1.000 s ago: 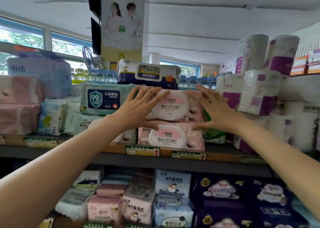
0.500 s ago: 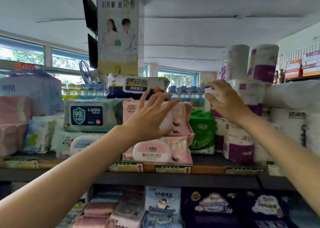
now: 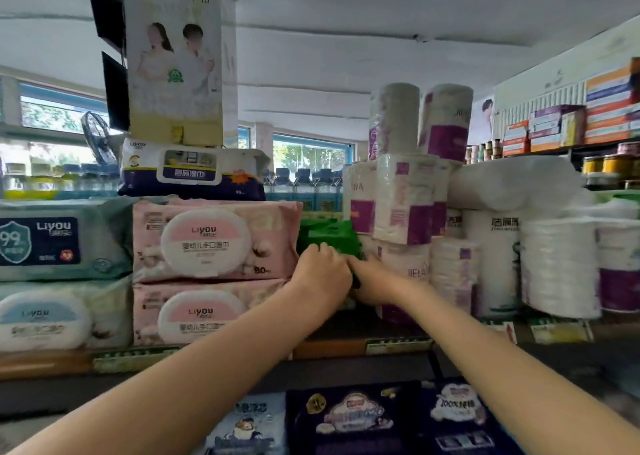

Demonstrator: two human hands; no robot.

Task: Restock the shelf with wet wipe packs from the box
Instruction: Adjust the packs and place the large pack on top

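Observation:
Two pink Liyou wet wipe packs are stacked on the shelf (image 3: 346, 345), the upper pink pack (image 3: 214, 241) resting on the lower pink pack (image 3: 204, 312). To their right stands a green wipe pack (image 3: 329, 235), wedged between the pink stack and the tissue rolls. My left hand (image 3: 320, 274) and my right hand (image 3: 372, 283) meet at the lower front of this green pack, fingers curled on it. The pack's lower half is hidden behind both hands. No box is in view.
Teal Liyou packs (image 3: 62, 240) are stacked at the left, and a navy and white pack (image 3: 194, 170) lies on top. Purple and white tissue rolls (image 3: 405, 198) crowd the right. Dark tissue packs (image 3: 349, 416) fill the lower shelf. A poster (image 3: 173, 56) hangs above.
Both hands left the upper pink pack and came together low at the green pack. The right hand dropped from the tissue rolls. The view shifted to the right.

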